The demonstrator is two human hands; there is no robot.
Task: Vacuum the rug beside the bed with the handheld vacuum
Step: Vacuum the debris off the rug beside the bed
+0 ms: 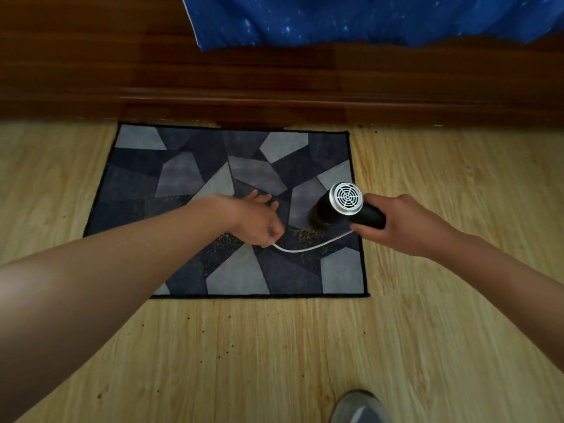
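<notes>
On rug (189,178), near its right edge: handheld vacuum (345,206), matte black barrel, round silver vented cap. Long axis steeply tilted, nozzle end down at the pile, cap facing up, handle jutting right. Right grip (406,222), arm outstretched, clenched round the handle. Left grip (256,221), arm reaching across the rug, pinches thin white cord (305,248). Rug: angular grey and navy patches, black binding, yellow specks.
</notes>
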